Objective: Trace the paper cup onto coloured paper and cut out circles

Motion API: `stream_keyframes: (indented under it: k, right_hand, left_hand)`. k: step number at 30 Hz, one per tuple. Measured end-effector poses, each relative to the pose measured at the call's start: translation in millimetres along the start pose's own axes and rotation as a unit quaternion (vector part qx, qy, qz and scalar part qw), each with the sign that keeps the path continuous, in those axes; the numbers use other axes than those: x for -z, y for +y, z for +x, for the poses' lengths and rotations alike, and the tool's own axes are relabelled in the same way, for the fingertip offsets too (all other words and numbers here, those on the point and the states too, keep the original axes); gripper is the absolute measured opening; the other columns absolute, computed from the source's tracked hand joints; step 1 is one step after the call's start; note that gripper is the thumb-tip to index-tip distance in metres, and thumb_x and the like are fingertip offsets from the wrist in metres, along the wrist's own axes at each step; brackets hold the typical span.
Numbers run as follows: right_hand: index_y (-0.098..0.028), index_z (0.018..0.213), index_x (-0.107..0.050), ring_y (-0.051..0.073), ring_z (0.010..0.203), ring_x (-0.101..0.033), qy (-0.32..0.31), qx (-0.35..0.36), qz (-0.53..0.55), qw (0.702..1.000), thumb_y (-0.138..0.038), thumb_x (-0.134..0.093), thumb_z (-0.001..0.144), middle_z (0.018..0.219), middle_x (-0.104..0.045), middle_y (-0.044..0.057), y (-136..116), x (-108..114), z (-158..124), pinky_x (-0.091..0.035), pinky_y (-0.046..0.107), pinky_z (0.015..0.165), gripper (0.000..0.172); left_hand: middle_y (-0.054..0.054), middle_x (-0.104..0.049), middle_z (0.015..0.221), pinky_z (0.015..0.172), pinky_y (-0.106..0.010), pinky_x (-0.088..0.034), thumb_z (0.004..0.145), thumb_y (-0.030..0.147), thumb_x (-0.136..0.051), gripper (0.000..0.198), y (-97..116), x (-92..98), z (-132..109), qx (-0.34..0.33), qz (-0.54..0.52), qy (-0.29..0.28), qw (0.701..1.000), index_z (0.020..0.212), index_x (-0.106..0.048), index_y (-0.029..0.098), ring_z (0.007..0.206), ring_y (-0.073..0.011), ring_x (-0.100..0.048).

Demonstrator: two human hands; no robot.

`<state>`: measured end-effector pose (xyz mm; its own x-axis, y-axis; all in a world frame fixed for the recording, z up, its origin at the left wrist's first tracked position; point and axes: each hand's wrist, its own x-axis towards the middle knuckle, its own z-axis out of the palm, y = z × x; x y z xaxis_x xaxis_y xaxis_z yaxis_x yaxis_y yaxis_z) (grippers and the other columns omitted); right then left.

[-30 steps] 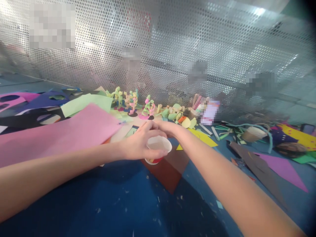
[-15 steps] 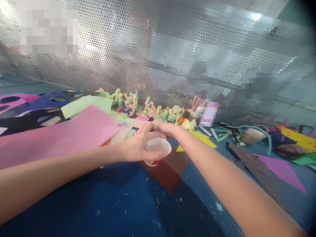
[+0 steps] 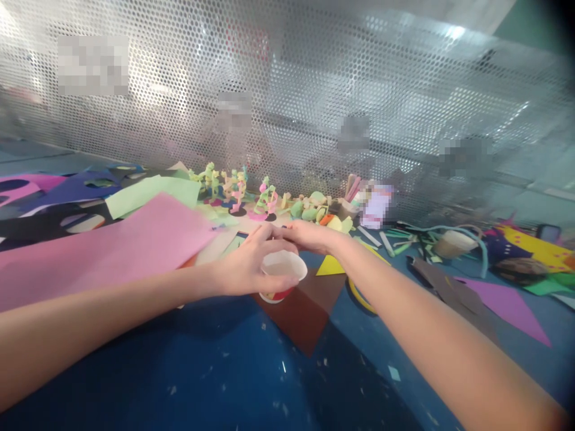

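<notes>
A white paper cup (image 3: 287,266) with red on its lower side stands on a sheet of brown paper (image 3: 309,317). My left hand (image 3: 256,260) is wrapped round it from the left, thumb along the near side and fingers over the far side. Beyond the cup, my right hand (image 3: 309,234) is curled closed close to the left fingertips. A small dark bit shows at its fingers, but what it grips is mostly hidden. A yellow paper piece (image 3: 330,266) lies beside the cup, under the right wrist.
Pink paper (image 3: 135,239) and light green paper (image 3: 155,194) spread to the left. Small paper figures (image 3: 265,200) stand behind, before a perforated metal screen (image 3: 287,131). To the right lie a yellow ring (image 3: 362,299), dark grey paper (image 3: 444,284), purple paper (image 3: 507,305) and another cup (image 3: 453,244).
My right hand and forearm have shifted slightly rightward past the cup, and the yellow ring now shows beside the forearm. My left hand still holds the cup. The view has shifted a little.
</notes>
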<state>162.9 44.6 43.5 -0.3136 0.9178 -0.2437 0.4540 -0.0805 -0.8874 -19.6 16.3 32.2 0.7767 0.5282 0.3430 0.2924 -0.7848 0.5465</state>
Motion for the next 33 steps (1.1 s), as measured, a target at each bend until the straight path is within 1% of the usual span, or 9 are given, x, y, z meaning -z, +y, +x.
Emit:
stream_keyframes:
  k: [3, 6, 9, 12, 15, 19, 23, 27, 33]
  right_hand:
    - [-0.016, 0.058, -0.049, 0.007, 0.044, -0.037, 0.036, 0.024, -0.002, 0.999, -0.049, -0.058, 0.08, 0.048, -0.044, -0.006, 14.9, 5.2, -4.1, -0.032, 0.021, 0.046, 0.04]
    - [-0.016, 0.063, -0.052, 0.008, 0.049, -0.042, 0.08, 0.051, -0.024, 0.995, -0.052, -0.052, 0.083, 0.053, -0.05, -0.004, 28.4, 9.3, -14.2, -0.036, 0.022, 0.051, 0.041]
    - [-0.016, 0.065, -0.053, 0.01, 0.051, -0.046, 0.131, 0.077, -0.056, 0.987, -0.053, -0.047, 0.086, 0.055, -0.053, -0.002, 36.3, 9.0, -32.1, -0.037, 0.023, 0.054, 0.043]
    - [-0.018, 0.066, -0.053, 0.011, 0.051, -0.049, 0.179, 0.099, -0.081, 0.976, -0.053, -0.044, 0.088, 0.053, -0.054, -0.003, 39.3, 1.9, -55.2, -0.038, 0.024, 0.054, 0.042]
    - [-0.019, 0.072, -0.055, 0.013, 0.051, -0.051, 0.226, 0.105, -0.094, 0.964, -0.051, -0.041, 0.09, 0.053, -0.055, -0.002, 40.5, -10.4, -77.0, -0.039, 0.025, 0.055, 0.04]
    - [-0.02, 0.075, -0.055, 0.015, 0.053, -0.054, 0.279, 0.107, -0.104, 0.949, -0.047, -0.041, 0.091, 0.054, -0.057, -0.002, 40.7, -29.0, -97.2, -0.041, 0.026, 0.058, 0.035]
    - [-0.022, 0.08, -0.054, 0.014, 0.051, -0.054, 0.302, 0.124, -0.133, 0.936, -0.044, -0.041, 0.092, 0.055, -0.058, -0.002, 41.7, -43.2, -109.9, -0.04, 0.024, 0.053, 0.028]
    - [-0.023, 0.079, -0.053, 0.013, 0.05, -0.053, 0.308, 0.142, -0.156, 0.928, -0.04, -0.039, 0.094, 0.056, -0.056, -0.003, 46.4, -50.2, -119.0, -0.041, 0.023, 0.052, 0.026]
    - [-0.021, 0.083, -0.055, 0.012, 0.051, -0.054, 0.304, 0.149, -0.147, 0.929, -0.039, -0.04, 0.094, 0.057, -0.058, -0.002, 52.3, -55.7, -124.8, -0.042, 0.022, 0.053, 0.026]
  left_hand:
    - [-0.006, -0.044, 0.107, 0.1, -0.043, -0.036, 0.074, 0.047, -0.063, 0.046, 0.6, -0.2, 0.2, -0.016, 0.008, 0.01, 1.0, 0.114, -0.058, 0.025, 0.107, -0.0237, -0.045]
    - [-0.005, -0.043, 0.104, 0.099, -0.042, -0.037, 0.073, 0.047, -0.063, 0.046, 0.9, -0.5, 0.1, -0.014, 0.015, 0.01, 1.0, 0.113, -0.059, 0.024, 0.104, -0.023, -0.046]
    - [-0.005, -0.041, 0.104, 0.098, -0.042, -0.038, 0.073, 0.048, -0.063, 0.047, 0.5, -1.0, 0.1, -0.005, 0.016, 0.009, 1.0, 0.114, -0.058, 0.025, 0.104, -0.0232, -0.046]
    - [-0.005, -0.041, 0.104, 0.099, -0.043, -0.037, 0.072, 0.048, -0.064, 0.046, -0.1, -1.1, 0.0, -0.001, 0.015, 0.007, 1.0, 0.112, -0.059, 0.025, 0.104, -0.0236, -0.046]
    - [-0.005, -0.04, 0.104, 0.098, -0.043, -0.038, 0.073, 0.049, -0.063, 0.046, -0.5, -0.8, 0.0, -0.003, 0.013, 0.004, 1.0, 0.112, -0.058, 0.026, 0.104, -0.0238, -0.046]
    - [-0.004, -0.041, 0.102, 0.097, -0.041, -0.039, 0.073, 0.049, -0.062, 0.046, 1.0, 0.7, 0.4, -0.004, 0.028, 0.001, 1.0, 0.112, -0.058, 0.025, 0.103, -0.0231, -0.047]
    - [-0.004, -0.041, 0.102, 0.097, -0.04, -0.039, 0.075, 0.05, -0.06, 0.044, 3.3, 1.9, 0.8, 0.003, 0.043, -0.007, 0.999, 0.111, -0.058, 0.025, 0.103, -0.0231, -0.046]
    - [-0.005, -0.041, 0.104, 0.097, -0.04, -0.039, 0.074, 0.05, -0.06, 0.046, 4.2, 2.3, 0.9, 0.005, 0.041, -0.009, 0.999, 0.113, -0.058, 0.025, 0.104, -0.0236, -0.046]
    - [-0.005, -0.041, 0.104, 0.096, -0.04, -0.04, 0.073, 0.049, -0.061, 0.045, 3.4, 3.0, 1.4, 0.002, 0.035, -0.008, 0.999, 0.112, -0.059, 0.026, 0.102, -0.0239, -0.047]
